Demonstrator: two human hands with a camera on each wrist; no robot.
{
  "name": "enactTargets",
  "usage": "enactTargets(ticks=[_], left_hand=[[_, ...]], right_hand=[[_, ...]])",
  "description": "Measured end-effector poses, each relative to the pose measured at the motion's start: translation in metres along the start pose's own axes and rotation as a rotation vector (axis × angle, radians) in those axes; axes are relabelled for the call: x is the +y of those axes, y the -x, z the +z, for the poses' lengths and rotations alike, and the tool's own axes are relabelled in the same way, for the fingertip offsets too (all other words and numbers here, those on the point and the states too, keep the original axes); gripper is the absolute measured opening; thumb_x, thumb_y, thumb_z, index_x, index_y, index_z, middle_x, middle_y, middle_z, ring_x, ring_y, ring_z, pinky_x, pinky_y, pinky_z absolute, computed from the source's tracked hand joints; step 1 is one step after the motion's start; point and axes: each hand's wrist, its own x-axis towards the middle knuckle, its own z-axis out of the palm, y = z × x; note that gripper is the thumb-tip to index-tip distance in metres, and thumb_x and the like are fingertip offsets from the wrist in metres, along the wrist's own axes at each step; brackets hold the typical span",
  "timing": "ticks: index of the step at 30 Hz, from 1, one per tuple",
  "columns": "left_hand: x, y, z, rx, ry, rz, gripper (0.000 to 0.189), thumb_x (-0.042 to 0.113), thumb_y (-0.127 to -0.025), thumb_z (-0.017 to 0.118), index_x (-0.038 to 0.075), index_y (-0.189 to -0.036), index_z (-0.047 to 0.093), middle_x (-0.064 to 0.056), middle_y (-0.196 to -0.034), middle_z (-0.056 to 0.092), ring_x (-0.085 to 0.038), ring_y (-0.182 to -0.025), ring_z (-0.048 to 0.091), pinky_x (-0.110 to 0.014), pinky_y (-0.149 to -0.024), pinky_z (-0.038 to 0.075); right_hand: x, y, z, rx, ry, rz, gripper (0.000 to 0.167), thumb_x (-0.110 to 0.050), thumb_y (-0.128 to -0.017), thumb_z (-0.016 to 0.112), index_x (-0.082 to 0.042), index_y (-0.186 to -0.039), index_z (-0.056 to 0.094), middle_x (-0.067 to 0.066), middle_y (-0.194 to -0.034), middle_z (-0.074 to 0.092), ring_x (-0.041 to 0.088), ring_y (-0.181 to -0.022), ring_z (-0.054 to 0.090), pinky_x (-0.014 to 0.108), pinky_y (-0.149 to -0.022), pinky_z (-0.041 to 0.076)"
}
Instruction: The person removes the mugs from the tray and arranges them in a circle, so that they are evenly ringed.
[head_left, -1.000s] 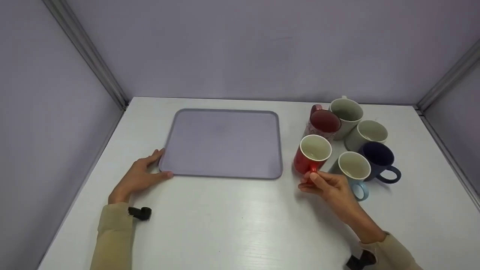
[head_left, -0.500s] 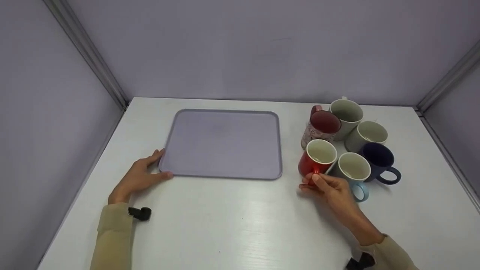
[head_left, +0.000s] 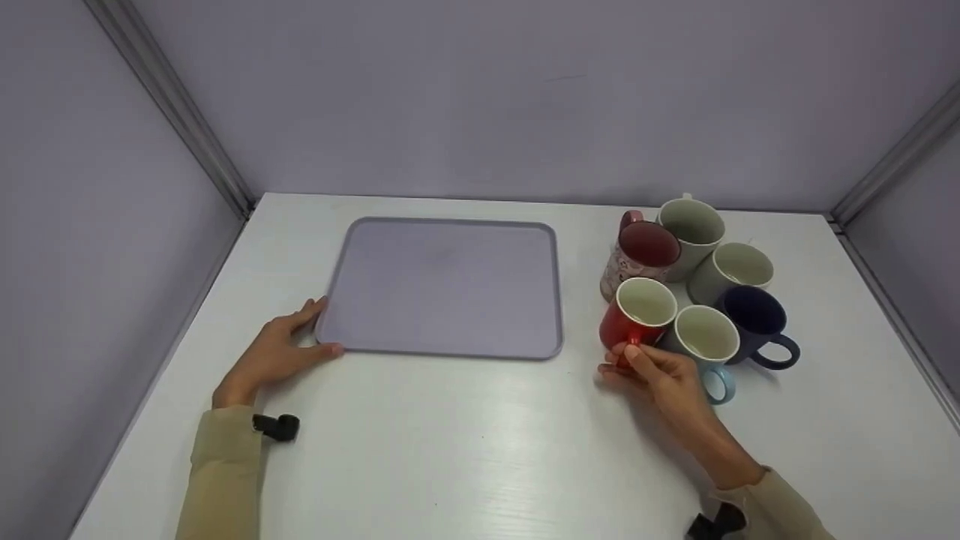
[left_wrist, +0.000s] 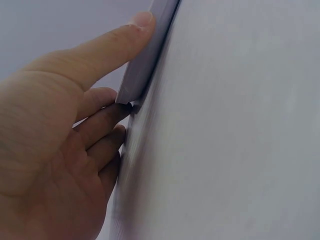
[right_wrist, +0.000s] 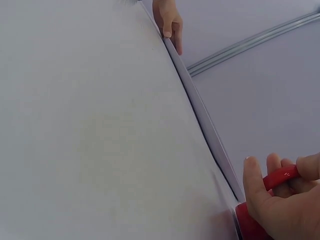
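My right hand [head_left: 664, 386] pinches the handle of a red mug [head_left: 616, 324] with a white inside, near the table's right side. In the right wrist view the red handle [right_wrist: 282, 176] lies between thumb and fingers. At the left, my left hand [head_left: 274, 352] touches the near left corner of a flat grey-purple tray [head_left: 442, 289]. Its thumb lies at the near edge and its fingers at the left edge. In the left wrist view, the thumb [left_wrist: 107, 50] is straight against the tray's rim [left_wrist: 145, 55], the other fingers loosely bent below it.
Close around the red mug stand a pink patterned mug [head_left: 630, 266], a tall white mug [head_left: 686, 244], a pale mug [head_left: 720, 281], a dark blue mug [head_left: 750, 330] and a mug with a light blue handle [head_left: 718, 384]. Walls enclose the white table [head_left: 450, 442].
The red mug, in my right hand, has moved slightly right and nearer to me, beside the blue-handled mug. During the last half second it has barely shifted. My left hand stays at the tray.
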Motion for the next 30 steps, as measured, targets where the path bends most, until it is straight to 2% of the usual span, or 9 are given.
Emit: enactTargets(ticks=[10,16,22,27,30], left_hand=[[-0.001,0.000,-0.001,0.001,0.002,0.002,0.107,0.055,-0.088,0.085,0.013,-0.169,0.030,-0.016,-0.177,0.016,-0.039,-0.166,0.008,-0.062,-0.134,0.012],[0.000,0.001,-0.001,-0.005,0.008,-0.004,0.108,0.054,-0.088,0.085,0.013,-0.170,0.028,-0.018,-0.178,0.013,-0.041,-0.166,0.007,-0.063,-0.134,0.011],[-0.001,0.003,-0.001,-0.006,-0.003,-0.011,0.108,0.055,-0.088,0.084,0.014,-0.170,0.027,-0.019,-0.177,0.012,-0.044,-0.165,0.006,-0.064,-0.133,0.011],[0.000,0.003,-0.001,-0.006,-0.001,-0.016,0.109,0.055,-0.088,0.085,0.014,-0.170,0.027,-0.020,-0.177,0.012,-0.044,-0.165,0.007,-0.064,-0.133,0.011],[0.001,0.001,-0.001,-0.005,-0.007,-0.013,0.108,0.054,-0.088,0.085,0.013,-0.170,0.028,-0.019,-0.177,0.014,-0.042,-0.166,0.008,-0.063,-0.134,0.012]], right_hand=[[0.003,0.000,0.000,-0.016,0.011,0.001,0.041,-0.016,-0.110,0.061,0.016,-0.135,0.062,0.008,-0.117,0.075,0.022,-0.114,0.078,0.038,-0.106,0.058],[0.003,0.001,0.004,0.029,0.010,0.003,0.038,-0.014,-0.110,0.060,0.014,-0.135,0.063,0.007,-0.118,0.078,0.021,-0.112,0.078,0.036,-0.104,0.059],[0.004,0.002,0.007,0.065,0.066,0.004,0.038,-0.015,-0.111,0.057,0.010,-0.139,0.063,0.018,-0.129,0.075,0.023,-0.113,0.078,0.035,-0.102,0.060],[0.000,0.005,0.008,0.045,0.114,0.004,0.041,-0.020,-0.112,0.056,0.008,-0.143,0.060,0.022,-0.136,0.071,0.024,-0.113,0.078,0.034,-0.099,0.062],[-0.005,0.010,0.006,0.034,0.178,0.000,0.043,-0.022,-0.112,0.057,0.006,-0.145,0.059,0.024,-0.139,0.069,0.022,-0.111,0.079,0.031,-0.097,0.062]])
